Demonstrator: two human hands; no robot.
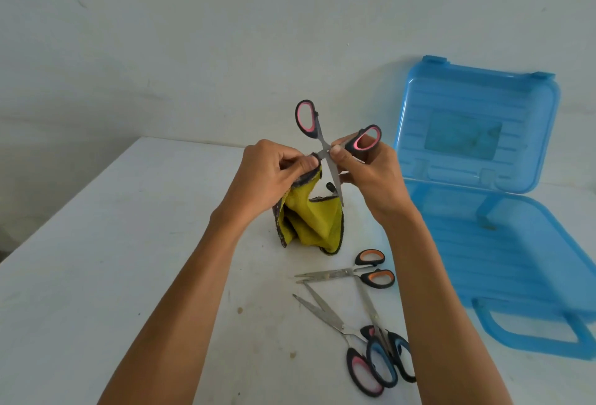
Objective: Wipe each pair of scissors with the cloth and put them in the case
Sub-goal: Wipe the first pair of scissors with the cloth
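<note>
The person stands at the tabletop [129,243] with a pair of pink-handled scissors [323,146] held up in the air over it, handles up and sprung apart, the bare blade pointing almost straight down. The right hand [371,175] grips the lower handle loop, thumb pressed in by the pivot, wrist cocked up and forearm rising from the near edge. The left hand [267,175] is level with it and just to the left. Its fingers [303,162] are closed tight on a fold of the yellow cloth [309,224] right at the pivot, and the rest of the cloth hangs down to the tabletop. The second blade is hidden; I'd guess it sits inside that pinched fold.

What matters for the wipe is that the pinch sits at the top of the blades, and their long axis runs down and away from it. To my eye the stroke has to travel downward towards the tips, with the right hand keeping the scissors steady.

The blue case [490,243] lies open to the right, its lid [467,121] leaning on the wall, nearer the right hand than the left. Near it lie an orange-handled pair [342,273], a second pink pair [325,311] and a blue-handled pair [387,359], the last two with handles overlapping, none cased yet.
</note>
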